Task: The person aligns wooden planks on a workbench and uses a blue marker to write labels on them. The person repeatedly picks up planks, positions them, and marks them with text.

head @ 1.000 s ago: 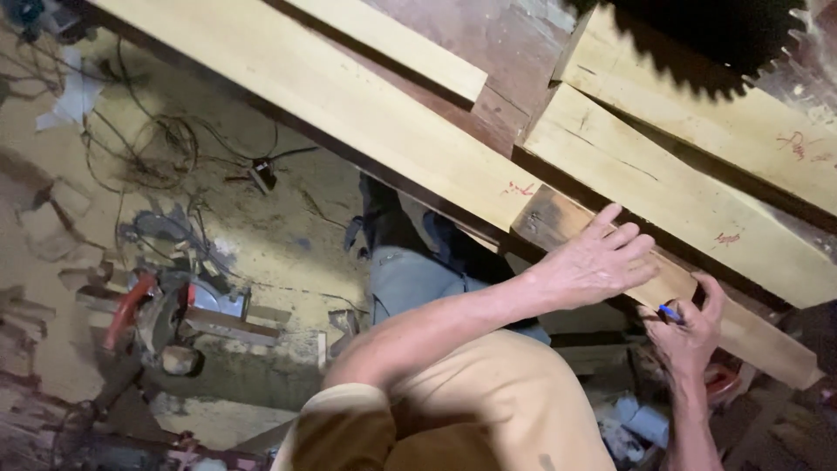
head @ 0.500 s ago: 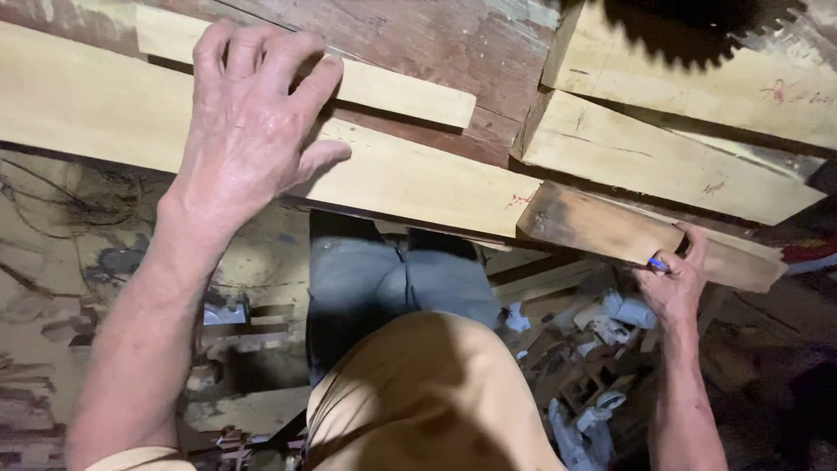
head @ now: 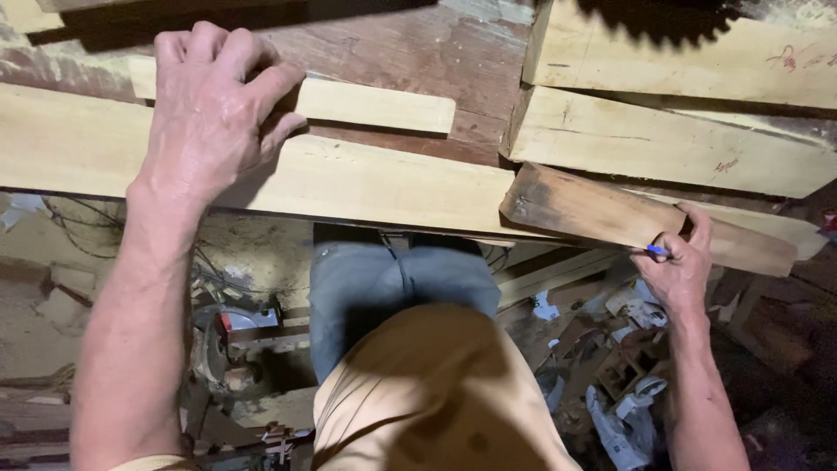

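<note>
My left hand [head: 209, 109] lies palm down on a long pale plank [head: 384, 183], its fingertips curled onto a shorter pale strip [head: 375, 105] behind it. My right hand [head: 680, 266] grips the near edge of a darker, stained wood piece [head: 584, 209] and also holds a blue pen [head: 658, 251] between the fingers. That dark piece rests at a slant over the right end of the long plank. Thick pale beams [head: 663, 144] with red marks lie beyond it.
A toothed circular saw blade [head: 671, 17] juts in at the top right above the beams. A reddish-brown bench top [head: 418, 52] shows between the planks. Below lie a red power saw [head: 222, 344], cables, wood offcuts and crumpled paper [head: 615, 423] on the floor.
My left hand left the dark piece, swung far left and settled on the long plank and short strip. My right hand kept its hold; the view tilted level.
</note>
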